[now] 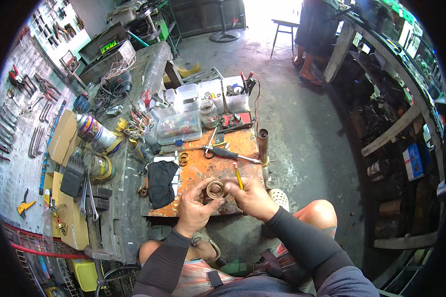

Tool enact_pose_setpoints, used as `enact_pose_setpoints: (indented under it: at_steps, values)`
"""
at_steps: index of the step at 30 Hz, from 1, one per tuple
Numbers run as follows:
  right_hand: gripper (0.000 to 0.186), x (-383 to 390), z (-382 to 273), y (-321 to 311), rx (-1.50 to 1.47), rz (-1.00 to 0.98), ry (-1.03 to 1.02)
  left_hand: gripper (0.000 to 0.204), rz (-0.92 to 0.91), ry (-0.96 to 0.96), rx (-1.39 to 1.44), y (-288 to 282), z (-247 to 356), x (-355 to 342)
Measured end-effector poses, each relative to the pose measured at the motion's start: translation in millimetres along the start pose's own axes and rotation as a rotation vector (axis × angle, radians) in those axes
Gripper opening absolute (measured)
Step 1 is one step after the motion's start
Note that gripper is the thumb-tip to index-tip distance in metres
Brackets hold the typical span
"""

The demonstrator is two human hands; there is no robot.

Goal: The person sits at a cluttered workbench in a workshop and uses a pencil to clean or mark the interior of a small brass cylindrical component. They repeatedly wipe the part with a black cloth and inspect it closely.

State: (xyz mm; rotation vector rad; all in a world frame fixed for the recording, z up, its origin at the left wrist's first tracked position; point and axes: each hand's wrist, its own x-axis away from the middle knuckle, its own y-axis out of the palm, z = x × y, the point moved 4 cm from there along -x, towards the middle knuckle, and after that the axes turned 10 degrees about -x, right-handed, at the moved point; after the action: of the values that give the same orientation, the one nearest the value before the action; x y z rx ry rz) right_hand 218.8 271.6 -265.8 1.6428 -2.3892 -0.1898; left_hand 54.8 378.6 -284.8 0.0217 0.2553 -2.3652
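Note:
Over the front of the orange, paint-worn worktop, my left hand is closed around a brass-coloured metal ring. The ring's open end faces up. My right hand is closed with a yellow pencil sticking up between its fingers; its thumb and fingertips meet the ring's right side. Beyond my hands lies a soldering iron with a dark handle. More brass-coloured rings rest to the left, beside a crumpled black cloth.
An upright rusty metal pipe stands at the worktop's right edge. Clear plastic boxes, a jar and a red device fill the back. A spray can and wrenches are left. Another person stands far right.

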Motion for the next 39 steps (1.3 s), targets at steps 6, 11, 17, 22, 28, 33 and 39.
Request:
enact_pose_setpoints:
  at_steps: [6, 11, 17, 22, 28, 33, 39]
  values:
    - [0.047, 2.1, -18.8, -25.9, 0.199, 0.176, -0.161, 0.052, 0.070, -0.121, 0.285, -9.4, -0.1, -3.6]
    - [0.021, 6.4, -17.9, -7.3, 0.049, 0.100, -0.413, 0.057, 0.092, -0.286, 0.521, -8.0, -5.5, -4.4]
    - [0.019, 10.7, -30.3, 3.1, 0.259, 0.111, -0.495, 0.056, 0.067, -0.218, 0.482, -3.0, -1.6, 1.3]
    - [0.022, 14.5, -31.2, 7.3, 0.351, 0.127, -0.611, 0.058, 0.063, -0.163, 0.450, 0.3, 5.2, 1.1]
    - [0.021, 16.2, -36.3, 12.0, 0.421, 0.088, -0.667, 0.057, 0.116, -0.062, 0.445, -1.7, -5.6, -1.9]
    - [0.020, 17.0, -38.1, 11.9, 0.432, 0.084, -0.646, 0.054, 0.129, -0.047, 0.441, -2.9, -2.5, -0.1]
    - [0.024, 14.8, -22.4, 5.7, 0.253, 0.108, -0.528, 0.060, 0.144, -0.041, 0.455, -3.0, -6.4, 0.9]
